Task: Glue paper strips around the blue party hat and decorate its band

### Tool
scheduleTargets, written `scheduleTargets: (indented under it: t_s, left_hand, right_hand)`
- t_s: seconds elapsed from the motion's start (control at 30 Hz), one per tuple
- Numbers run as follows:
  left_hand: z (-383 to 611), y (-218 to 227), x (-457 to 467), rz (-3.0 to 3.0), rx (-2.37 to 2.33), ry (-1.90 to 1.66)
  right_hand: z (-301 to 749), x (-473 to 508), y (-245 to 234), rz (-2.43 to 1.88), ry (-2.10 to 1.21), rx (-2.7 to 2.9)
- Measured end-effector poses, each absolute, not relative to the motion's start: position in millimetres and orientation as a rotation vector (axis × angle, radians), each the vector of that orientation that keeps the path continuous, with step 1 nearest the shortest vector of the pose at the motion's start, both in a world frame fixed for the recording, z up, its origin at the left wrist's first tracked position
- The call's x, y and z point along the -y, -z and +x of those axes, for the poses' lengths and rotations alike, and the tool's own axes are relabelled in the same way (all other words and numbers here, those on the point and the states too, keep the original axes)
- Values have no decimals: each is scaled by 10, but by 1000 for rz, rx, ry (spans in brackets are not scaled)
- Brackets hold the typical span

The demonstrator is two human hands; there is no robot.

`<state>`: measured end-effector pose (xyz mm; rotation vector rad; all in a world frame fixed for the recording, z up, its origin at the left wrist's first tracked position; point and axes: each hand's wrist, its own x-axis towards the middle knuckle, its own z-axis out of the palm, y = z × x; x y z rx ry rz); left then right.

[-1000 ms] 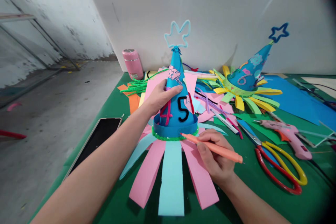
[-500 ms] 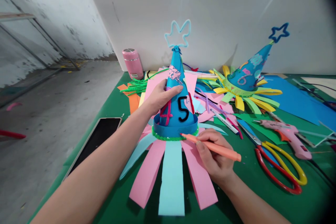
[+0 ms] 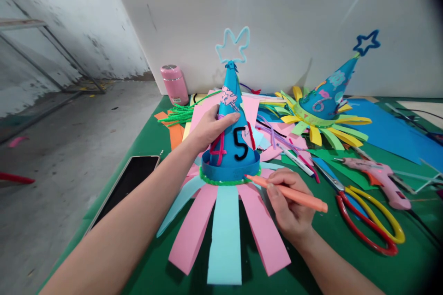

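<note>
A blue paper cone hat point(image 3: 228, 147) stands upright on the green table, with a pale blue pipe-cleaner star point(image 3: 235, 45) on its tip. Pipe-cleaner digits, a pink 4 and a black 5 point(image 3: 241, 144), sit on its front. Pink and light blue paper strips point(image 3: 224, 235) fan out from its base. My left hand point(image 3: 214, 126) is wrapped round the cone's left side. In my right hand point(image 3: 290, 203) is an orange marker point(image 3: 294, 195), its tip at the blue band point(image 3: 221, 173) around the base, where faint marks show.
Scissors point(image 3: 367, 221) and a pink glue gun point(image 3: 377, 173) lie to the right. Behind them stands another cone hat point(image 3: 327, 94). A phone point(image 3: 128, 184) lies left, a pink flask point(image 3: 175, 85) at the back, and paper scraps point(image 3: 200, 115) behind the hat.
My right hand and the marker have shifted slightly right along the band. My left hand keeps its hold on the hat.
</note>
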<state>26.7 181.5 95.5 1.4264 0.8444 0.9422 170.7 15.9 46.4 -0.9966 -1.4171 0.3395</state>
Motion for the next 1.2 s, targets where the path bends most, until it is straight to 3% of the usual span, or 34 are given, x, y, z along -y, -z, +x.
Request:
scheduleTargets:
  t_s: [1.2]
  left_hand:
    - [267,-979,-1789,1402,-841,-936]
  right_hand:
    - [1682,-169,-456,-1020,-324,1406]
